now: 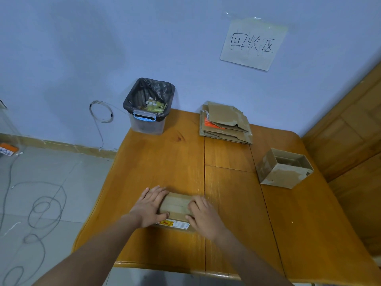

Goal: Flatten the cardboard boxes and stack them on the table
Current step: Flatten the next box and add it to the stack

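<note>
while both palms bear down on it, a small brown cardboard box with a red-and-yellow shipping label (175, 205) lies near the front-centre of the orange-brown wooden table (237, 203), its long axis running left to right btwn the two hands. the left hand (150, 207) covers the box's left end, fingers spread and mostly straight, thumb tucked along the near edge; the right hand (203, 214) sits on the right end, fingers bent over the top, thumb at the near edge. whether either hand truly grips or only presses can't be told from this angle. the box looks mostly squashed, so the step in hand is prob. the final press.

the coming move turns on one relation: the stack of flattened brown cardboard sheets (225, 124) lies at the table's far edge, ahead and to the right of the hands, well apart from them. the right hand is nearer, so the carry likely goes forward-right. an upright open-topped brown cardboard box (283, 169) stands at the right side, still unflattened, also closer to the right hand.

writing: a white paper sign taped to the blue wall (252, 45) reads "回收区" (recycling area). the box label's print is too small to read; an orange patch on the stack shows no legible text. a clear plastic bin w/ black liner (149, 108) stands at the far-left corner.
</note>
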Tool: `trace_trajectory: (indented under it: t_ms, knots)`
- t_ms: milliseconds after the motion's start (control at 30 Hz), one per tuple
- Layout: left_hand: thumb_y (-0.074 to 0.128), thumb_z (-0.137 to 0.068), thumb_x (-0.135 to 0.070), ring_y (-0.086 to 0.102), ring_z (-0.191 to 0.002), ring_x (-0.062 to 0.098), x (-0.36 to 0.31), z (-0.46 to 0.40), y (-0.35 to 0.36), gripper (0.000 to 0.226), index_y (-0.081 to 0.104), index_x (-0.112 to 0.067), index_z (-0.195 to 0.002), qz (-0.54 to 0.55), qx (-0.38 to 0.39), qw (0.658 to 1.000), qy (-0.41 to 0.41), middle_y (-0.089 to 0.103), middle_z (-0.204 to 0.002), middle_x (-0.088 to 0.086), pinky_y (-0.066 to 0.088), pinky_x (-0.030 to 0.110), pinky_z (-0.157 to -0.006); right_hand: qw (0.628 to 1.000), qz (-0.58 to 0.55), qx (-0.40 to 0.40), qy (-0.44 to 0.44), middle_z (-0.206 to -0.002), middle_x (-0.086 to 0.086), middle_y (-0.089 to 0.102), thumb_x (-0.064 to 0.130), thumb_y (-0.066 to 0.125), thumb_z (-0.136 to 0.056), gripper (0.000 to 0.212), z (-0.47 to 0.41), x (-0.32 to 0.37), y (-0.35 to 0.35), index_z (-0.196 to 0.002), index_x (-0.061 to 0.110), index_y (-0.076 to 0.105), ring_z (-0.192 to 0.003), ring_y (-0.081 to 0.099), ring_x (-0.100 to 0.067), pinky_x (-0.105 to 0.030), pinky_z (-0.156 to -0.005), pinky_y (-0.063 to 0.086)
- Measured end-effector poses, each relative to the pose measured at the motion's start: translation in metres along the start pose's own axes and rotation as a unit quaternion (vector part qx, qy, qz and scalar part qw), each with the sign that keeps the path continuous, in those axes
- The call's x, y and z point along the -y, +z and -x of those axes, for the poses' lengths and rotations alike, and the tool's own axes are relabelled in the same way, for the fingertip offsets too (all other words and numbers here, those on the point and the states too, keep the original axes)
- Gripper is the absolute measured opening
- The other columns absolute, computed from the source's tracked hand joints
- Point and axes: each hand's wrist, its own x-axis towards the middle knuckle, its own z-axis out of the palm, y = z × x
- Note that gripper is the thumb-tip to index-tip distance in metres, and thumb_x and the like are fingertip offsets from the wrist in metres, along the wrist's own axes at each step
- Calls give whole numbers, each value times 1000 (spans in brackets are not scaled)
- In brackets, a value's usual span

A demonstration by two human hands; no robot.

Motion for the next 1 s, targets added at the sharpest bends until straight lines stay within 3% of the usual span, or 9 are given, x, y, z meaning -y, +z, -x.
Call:
trace_trajectory:
  t_ms: [133,233,333,433,533,667,767,900,1000]
  knots:
    - [42,-93,-59,-10,-148,10,0,-1,1,77,8,-25,-153,-3,2,1000,1,2,-161,-10,-15,34,-117,999,-2,-5,31,-106,-4,56,27,75,-78,29,-14,6,8,-94,9,59,-96,45,-14,-27,-76,52]
    - [43,-93,-58,-10,-148,10,1,-2,1,77,8,-25,-153,1,-2,1000,-3,2,-161,-10,-15,33,-116,996,-59,55,39,-129,-11,48,12,50,-96,22,-24,8,16,-115,2,53,-117,45,-25,-39,-98,43]
    - [44,-93,-58,-10,-148,10,0,-3,1,77,9,-25,-153,3,-3,1000,-4,2,-161,-10,-15,32,-116,992,-77,95,23,-146,-12,39,-1,45,-95,44,-25,7,22,-139,5,40,-138,32,-25,-37,-117,24]
    - [44,-93,-57,-9,-148,9,0,-3,1,76,10,-25,-153,5,-8,1000,-2,4,-161,-10,-15,32,-116,991,-52,119,-17,-158,-2,20,-13,45,-88,73,-21,-3,23,-151,17,22,-146,11,-16,-30,-119,10]
    - [44,-94,-57,-9,-148,9,0,-2,1,75,11,-25,-153,1,-12,1000,1,4,-161,-10,-15,32,-116,987,-24,147,-56,-160,-1,12,-15,43,-88,73,-16,-9,19,-151,16,23,-147,6,-16,-33,-119,14]
    - [46,-93,-57,-8,-148,8,0,-1,-1,75,12,-26,-152,11,-10,1000,-1,6,-161,-10,-14,31,-117,987,-28,129,-93,-154,-8,28,-15,49,-86,66,-8,-22,10,-146,9,35,-142,26,-26,-41,-113,33]
    - [48,-92,-57,-7,-148,8,0,-1,-1,75,14,-27,-152,19,-10,1000,-4,6,-161,-11,-14,31,-117,981,-20,168,-97,-158,-3,15,-15,39,-90,69,5,-32,2,-150,14,22,-146,12,-20,-36,-117,25]
    - [48,-91,-58,-7,-148,7,0,0,-1,75,14,-27,-151,20,-12,1000,-3,8,-160,-11,-14,31,-116,988,-24,125,-91,-153,-6,29,-21,48,-80,74,22,-46,-6,-146,10,35,-142,26,-23,-37,-109,39]
    - [49,-91,-57,-6,-148,7,1,0,-2,75,14,-27,-151,21,-12,1000,-4,9,-160,-11,-14,31,-116,987,-16,137,-84,-155,-2,25,-17,47,-84,72,30,-51,-10,-147,13,32,-145,19,-17,-33,-111,36]
